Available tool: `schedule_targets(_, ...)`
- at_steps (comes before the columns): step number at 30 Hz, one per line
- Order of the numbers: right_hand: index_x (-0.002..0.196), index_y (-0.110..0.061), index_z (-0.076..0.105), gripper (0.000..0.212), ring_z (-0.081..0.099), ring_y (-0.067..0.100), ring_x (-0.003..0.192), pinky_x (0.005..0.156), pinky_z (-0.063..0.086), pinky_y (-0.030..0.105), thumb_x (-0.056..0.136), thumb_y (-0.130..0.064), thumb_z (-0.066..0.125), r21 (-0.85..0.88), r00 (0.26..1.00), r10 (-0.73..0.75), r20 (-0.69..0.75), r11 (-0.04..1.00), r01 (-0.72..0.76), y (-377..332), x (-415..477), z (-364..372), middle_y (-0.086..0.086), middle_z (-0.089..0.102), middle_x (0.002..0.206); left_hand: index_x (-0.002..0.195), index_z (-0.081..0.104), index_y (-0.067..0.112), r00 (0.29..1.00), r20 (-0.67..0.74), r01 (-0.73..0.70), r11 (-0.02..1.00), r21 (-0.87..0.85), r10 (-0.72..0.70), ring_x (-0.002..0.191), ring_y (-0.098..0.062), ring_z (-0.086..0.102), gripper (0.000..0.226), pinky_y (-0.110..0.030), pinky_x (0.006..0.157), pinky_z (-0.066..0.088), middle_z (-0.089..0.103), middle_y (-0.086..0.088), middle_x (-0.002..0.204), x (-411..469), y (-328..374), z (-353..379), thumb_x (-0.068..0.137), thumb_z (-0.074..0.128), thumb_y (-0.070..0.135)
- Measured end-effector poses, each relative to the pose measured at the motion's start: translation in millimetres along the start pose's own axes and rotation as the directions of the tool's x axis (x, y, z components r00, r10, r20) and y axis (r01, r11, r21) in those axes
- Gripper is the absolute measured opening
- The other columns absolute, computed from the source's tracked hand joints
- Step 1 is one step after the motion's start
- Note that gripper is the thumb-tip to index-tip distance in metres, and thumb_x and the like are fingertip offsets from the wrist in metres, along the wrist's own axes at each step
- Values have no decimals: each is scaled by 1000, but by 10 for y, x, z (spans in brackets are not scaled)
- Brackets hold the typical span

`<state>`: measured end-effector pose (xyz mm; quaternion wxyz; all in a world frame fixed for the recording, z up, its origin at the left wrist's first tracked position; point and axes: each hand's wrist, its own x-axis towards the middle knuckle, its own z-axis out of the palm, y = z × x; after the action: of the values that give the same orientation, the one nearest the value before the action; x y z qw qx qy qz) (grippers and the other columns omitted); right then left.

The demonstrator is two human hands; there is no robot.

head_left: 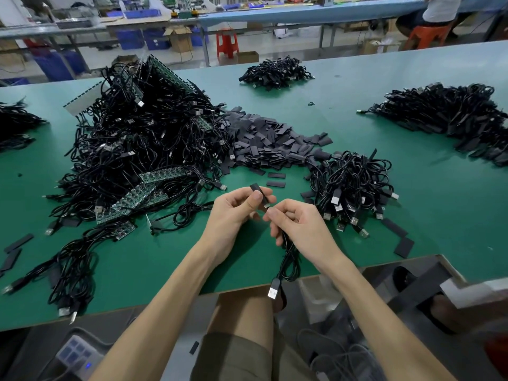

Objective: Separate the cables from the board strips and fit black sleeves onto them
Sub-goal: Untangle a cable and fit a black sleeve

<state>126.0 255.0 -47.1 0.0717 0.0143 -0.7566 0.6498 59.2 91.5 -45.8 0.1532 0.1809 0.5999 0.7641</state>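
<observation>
Just inside the near edge of the green table (165, 257), the left hand (236, 213) pinches a black sleeve (257, 189) between curled thumb and fingers, while the right hand (297, 224), fingers curled, grips a coiled black cable (288, 262) whose plug (274, 290) hangs past that edge. Farther in from the edge, a tangle of cables and board strips (143, 149) sits left, a heap of sleeves (264, 141) centre, and a smaller cable bundle (354, 188) right. Bare green surface lies between the edge and these piles, around both hands.

no readable text, labels or numbers on cables, boards or bins
</observation>
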Motion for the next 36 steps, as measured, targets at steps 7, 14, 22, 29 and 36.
schedule_targets(7, 89, -8, 73, 21, 60, 20, 52, 58, 49, 25, 103, -21, 63, 33, 1000, -21, -19, 999, 21, 10, -9, -15, 3, 68, 66, 107, 76, 16, 1000, 3, -7, 1000, 9, 7, 94, -18, 67, 28, -37, 83, 45, 75, -9, 109, -27, 20, 19, 89, 73, 38)
schedule_targets(14, 91, -5, 73, 25, 57, 20, 52, 54, 45, 19, 105, -21, 60, 56, 1000, 0, 29, 998, -1, -17, -9, -1, 3, 66, 65, 109, 77, 16, 998, 41, 46, 997, -60, -44, 90, -18, 66, 31, -34, 88, 50, 75, -9, 111, -20, 52, 5, 88, 71, 39)
schedule_targets(22, 90, -7, 72, 31, 58, 17, 54, 57, 47, 19, 108, -23, 53, 96, 997, -25, 73, 995, 18, -63, -5, 2, 4, 65, 67, 116, 73, 21, 999, 32, -10, 999, -49, 11, 92, -19, 67, 33, -37, 87, 52, 74, -8, 109, -16, 46, 1, 87, 75, 36)
schedule_targets(29, 82, -9, 69, 35, 56, 17, 54, 55, 46, 21, 109, -24, 52, 85, 996, -6, 85, 996, -1, -63, -11, 7, 2, 64, 64, 111, 74, 21, 1000, 14, 3, 998, -58, -3, 88, -17, 66, 43, -36, 80, 43, 74, -8, 113, -26, 69, -5, 82, 77, 52)
schedule_targets(36, 77, -14, 67, 36, 54, 18, 51, 53, 45, 23, 109, -24, 51, 21, 992, 11, 127, 1000, -14, -45, -5, 13, 0, 63, 61, 101, 76, 20, 999, -17, -34, 999, -7, 34, 82, -20, 66, 43, -38, 76, 45, 75, -7, 102, -19, 19, 0, 77, 82, 55)
